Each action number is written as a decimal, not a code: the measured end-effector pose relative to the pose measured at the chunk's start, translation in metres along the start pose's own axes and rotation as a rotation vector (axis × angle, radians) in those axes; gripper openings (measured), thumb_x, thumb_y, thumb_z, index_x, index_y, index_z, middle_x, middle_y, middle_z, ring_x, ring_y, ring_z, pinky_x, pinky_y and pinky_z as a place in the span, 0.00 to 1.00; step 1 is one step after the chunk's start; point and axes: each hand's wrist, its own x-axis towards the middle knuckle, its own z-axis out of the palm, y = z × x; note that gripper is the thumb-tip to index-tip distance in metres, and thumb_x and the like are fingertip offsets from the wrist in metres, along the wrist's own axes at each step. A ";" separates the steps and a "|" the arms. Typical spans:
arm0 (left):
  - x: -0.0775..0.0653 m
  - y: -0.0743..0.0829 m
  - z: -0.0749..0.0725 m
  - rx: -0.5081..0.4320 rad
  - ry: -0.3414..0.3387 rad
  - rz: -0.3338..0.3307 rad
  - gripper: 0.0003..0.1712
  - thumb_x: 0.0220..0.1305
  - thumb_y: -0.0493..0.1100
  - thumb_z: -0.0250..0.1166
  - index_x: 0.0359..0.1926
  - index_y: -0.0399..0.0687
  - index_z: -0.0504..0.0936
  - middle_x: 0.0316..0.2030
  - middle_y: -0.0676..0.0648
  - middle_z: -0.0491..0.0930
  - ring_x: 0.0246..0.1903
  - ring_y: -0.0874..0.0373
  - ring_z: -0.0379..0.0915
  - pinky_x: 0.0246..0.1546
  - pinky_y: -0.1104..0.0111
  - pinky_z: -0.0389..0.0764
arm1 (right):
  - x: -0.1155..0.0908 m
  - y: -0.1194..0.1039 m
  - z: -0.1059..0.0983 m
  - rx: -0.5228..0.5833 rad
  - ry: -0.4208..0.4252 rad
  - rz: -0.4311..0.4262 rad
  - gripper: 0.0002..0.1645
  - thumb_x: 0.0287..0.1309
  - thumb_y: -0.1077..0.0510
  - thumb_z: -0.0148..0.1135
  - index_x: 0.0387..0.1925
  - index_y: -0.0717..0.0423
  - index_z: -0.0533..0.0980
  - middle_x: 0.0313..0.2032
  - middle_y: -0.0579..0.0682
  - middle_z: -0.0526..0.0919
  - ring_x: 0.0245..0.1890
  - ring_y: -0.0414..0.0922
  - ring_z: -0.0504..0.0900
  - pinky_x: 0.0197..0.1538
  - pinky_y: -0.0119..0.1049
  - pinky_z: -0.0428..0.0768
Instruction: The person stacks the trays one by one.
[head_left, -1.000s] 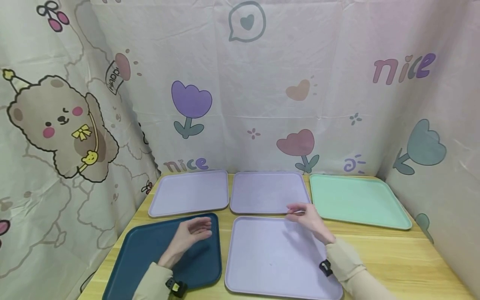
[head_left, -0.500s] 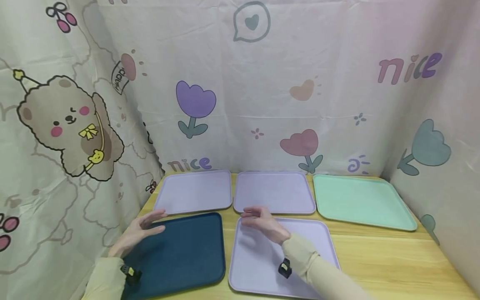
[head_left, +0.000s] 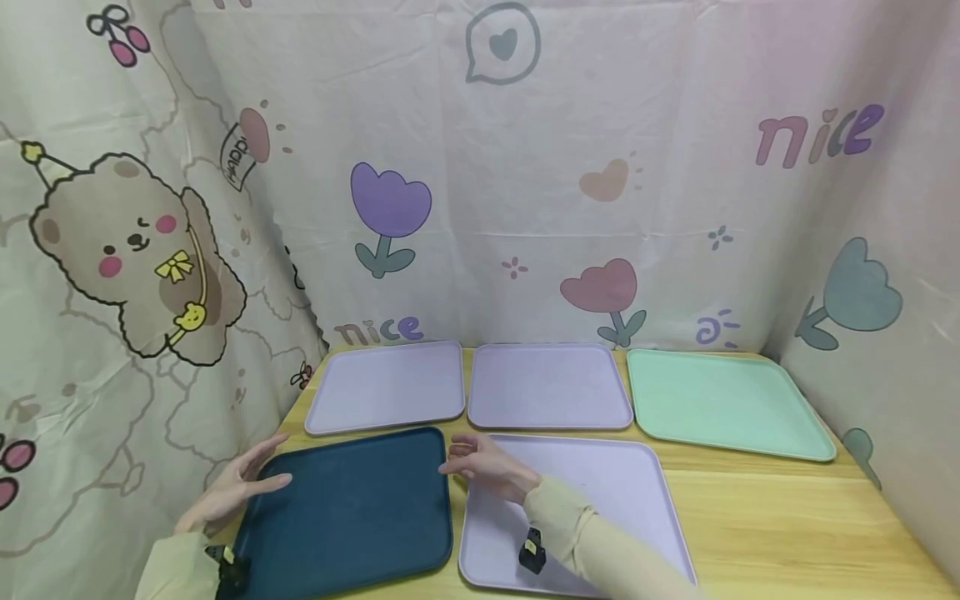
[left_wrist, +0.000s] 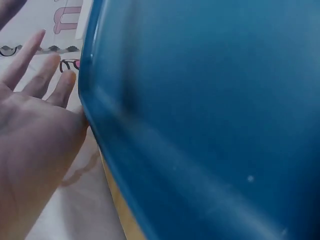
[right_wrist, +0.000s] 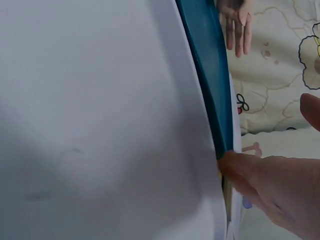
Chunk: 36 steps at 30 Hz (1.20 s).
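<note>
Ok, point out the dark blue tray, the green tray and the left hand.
dark blue tray [head_left: 352, 508], head view, bare middle.
green tray [head_left: 720, 400], head view, bare middle.
left hand [head_left: 232, 492], head view, palm.

Dark blue tray [left_wrist: 210, 120] — blurred, cut off by the wrist view's edges.

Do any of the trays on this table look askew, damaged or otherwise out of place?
Only a small thing: the dark blue plastic tray sits turned a little out of line with the lilac plastic tray beside it. The left hand and right hand flank it at its two sides. No spill or damage shows.
</note>
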 end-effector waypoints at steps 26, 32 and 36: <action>-0.003 0.004 0.000 -0.002 0.003 -0.122 0.59 0.75 0.47 0.57 0.75 0.40 0.14 0.78 0.27 0.35 0.44 0.53 0.80 0.47 0.65 0.84 | -0.002 -0.006 0.003 0.122 -0.032 0.084 0.48 0.55 0.78 0.56 0.76 0.69 0.50 0.77 0.72 0.48 0.75 0.69 0.56 0.68 0.68 0.70; -0.006 0.008 0.003 -0.050 -0.019 -0.099 0.57 0.76 0.47 0.56 0.77 0.42 0.17 0.78 0.38 0.52 0.25 0.68 0.74 0.24 0.82 0.74 | -0.006 -0.017 -0.006 0.091 -0.040 0.064 0.46 0.55 0.77 0.57 0.75 0.70 0.52 0.77 0.70 0.52 0.74 0.67 0.60 0.67 0.63 0.74; -0.002 0.014 0.009 -0.015 -0.022 -0.094 0.56 0.75 0.47 0.57 0.78 0.42 0.20 0.80 0.32 0.37 0.45 0.57 0.75 0.27 0.82 0.72 | -0.011 -0.022 -0.016 0.065 -0.049 0.056 0.45 0.56 0.75 0.58 0.75 0.70 0.53 0.77 0.69 0.52 0.75 0.66 0.58 0.68 0.62 0.74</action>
